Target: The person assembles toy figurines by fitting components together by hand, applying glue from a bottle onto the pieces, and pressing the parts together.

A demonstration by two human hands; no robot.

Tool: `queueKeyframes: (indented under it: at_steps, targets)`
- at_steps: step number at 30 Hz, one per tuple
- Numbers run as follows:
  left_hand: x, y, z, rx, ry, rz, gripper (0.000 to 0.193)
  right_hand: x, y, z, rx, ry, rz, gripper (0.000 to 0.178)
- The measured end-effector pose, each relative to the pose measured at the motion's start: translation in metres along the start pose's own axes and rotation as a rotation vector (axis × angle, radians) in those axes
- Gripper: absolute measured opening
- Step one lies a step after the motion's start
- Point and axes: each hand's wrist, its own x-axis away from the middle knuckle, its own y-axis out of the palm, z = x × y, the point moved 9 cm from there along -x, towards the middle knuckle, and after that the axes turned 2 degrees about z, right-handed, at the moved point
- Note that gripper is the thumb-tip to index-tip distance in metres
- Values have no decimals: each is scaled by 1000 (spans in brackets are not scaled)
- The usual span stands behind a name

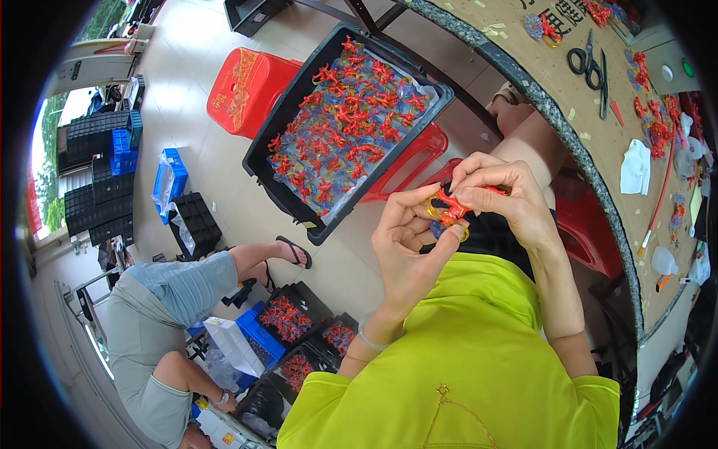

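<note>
Between my two hands is a small red plastic figure [451, 208] with yellow-gold and blue parts, held above my lap. My left hand [407, 238] pinches its lower part between thumb and fingers. With thumb and forefinger, my right hand [502, 196] grips its upper red end. Beyond my left hand stands a black crate [253, 168] lined with clear plastic. It is filled with many similar red figures [351, 112] that have yellow and translucent blue parts.
A worktable [550, 63] curves along my right, bearing scissors [591, 67], a white scrap [636, 166] and more figures. Red stools [238, 91] stand by the crate. At lower left another person [153, 299] bends near crates of red pieces [284, 318].
</note>
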Motion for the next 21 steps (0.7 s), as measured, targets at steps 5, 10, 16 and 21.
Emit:
queueKeyframes:
  at_steps: [5,10,16,21]
  targets:
    - [-3,2,-6,147,-94,-52,44,1,-1,0,-2,9,3,10]
    - [-5,4,-7,167,-130,-65,45,1,-3,-1,23,-2,35,11]
    - [-6,3,-5,192,-121,-45,45,4,1,-8,45,-22,29,15]
    - [-10,-5,-5,221,-42,-2,42,1,-12,-7,-375,-67,18,41]
